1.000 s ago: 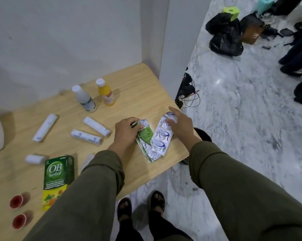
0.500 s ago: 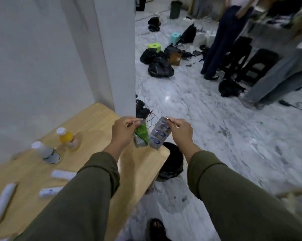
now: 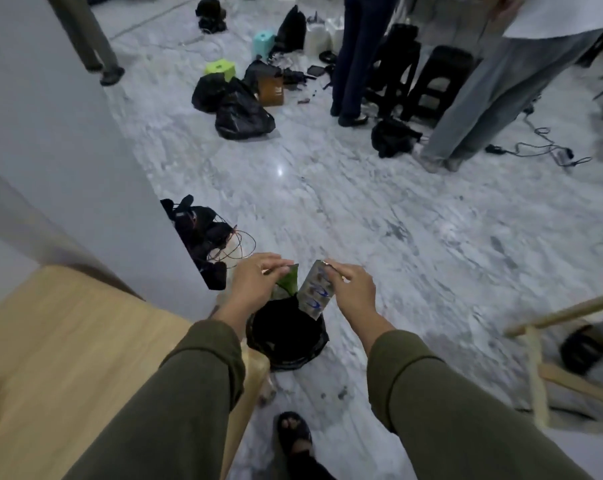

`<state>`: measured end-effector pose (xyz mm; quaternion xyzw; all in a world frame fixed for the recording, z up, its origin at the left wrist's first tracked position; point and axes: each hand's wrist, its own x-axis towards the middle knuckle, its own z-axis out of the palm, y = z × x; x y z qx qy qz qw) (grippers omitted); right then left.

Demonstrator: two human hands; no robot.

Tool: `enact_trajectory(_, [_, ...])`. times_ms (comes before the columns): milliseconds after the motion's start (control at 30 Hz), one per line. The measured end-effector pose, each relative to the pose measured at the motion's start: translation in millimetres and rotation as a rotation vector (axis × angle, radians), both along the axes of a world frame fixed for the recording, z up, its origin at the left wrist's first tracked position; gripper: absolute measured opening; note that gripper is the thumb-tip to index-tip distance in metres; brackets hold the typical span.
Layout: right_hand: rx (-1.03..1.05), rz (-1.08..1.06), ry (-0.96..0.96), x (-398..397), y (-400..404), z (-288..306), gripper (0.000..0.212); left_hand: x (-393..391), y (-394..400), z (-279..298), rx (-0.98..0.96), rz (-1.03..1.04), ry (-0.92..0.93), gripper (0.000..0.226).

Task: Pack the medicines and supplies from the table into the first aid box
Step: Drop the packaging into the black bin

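My left hand (image 3: 255, 285) pinches the top of a green and silver blister strip (image 3: 288, 285). A silver blister strip with blue print (image 3: 315, 294) hangs from the fingers of my right hand (image 3: 352, 289). Both strips dangle side by side past the right end of the wooden table (image 3: 68, 341), above a round bin lined with a black bag (image 3: 286, 337) on the floor. No first aid box shows in the head view. The other medicines on the table are out of frame.
A white pillar (image 3: 85, 150) rises behind the table, with black gear and cables (image 3: 203, 233) at its foot. Black bags (image 3: 237, 109) lie on the marble floor, and people (image 3: 466, 98) stand at the far right. A wooden frame (image 3: 542, 358) stands at right.
Both hands lifted the two strips off the table and carried them right, past its edge, over the black bin. The view swung up and right, so the bottles and rolls left the frame.
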<state>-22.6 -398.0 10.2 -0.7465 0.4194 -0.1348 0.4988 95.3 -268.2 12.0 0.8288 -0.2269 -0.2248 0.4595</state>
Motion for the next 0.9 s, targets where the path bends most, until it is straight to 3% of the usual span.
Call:
enact_trajectory(267, [0.086,0.049,0.118,26.2,-27.1,-83.2,0.024,22.2,-38.8,-79.8,0.150,-0.047,0.150,0.021])
enact_trajectory(467, [0.178,0.175,0.223,36.1,-37.2,-113.2,0.038,37.3,-42.3,-115.1,0.225,-0.063,0.172,0.034])
enact_trajectory(600, [0.096,0.243,0.347,42.5,-39.6,-117.1,0.051,49.3,-37.8,-119.1,0.285,-0.012,0.159,0.060])
enact_trajectory(700, [-0.001,0.356,0.493,47.6,-39.5,-108.2,0.062,55.5,-33.6,-111.0,0.452,-0.069,0.087,0.083])
enact_trajectory(900, [-0.172,0.404,0.547,47.9,-24.5,-69.4,0.068,49.0,-20.2,-69.0,0.637,-0.129,-0.037,0.101])
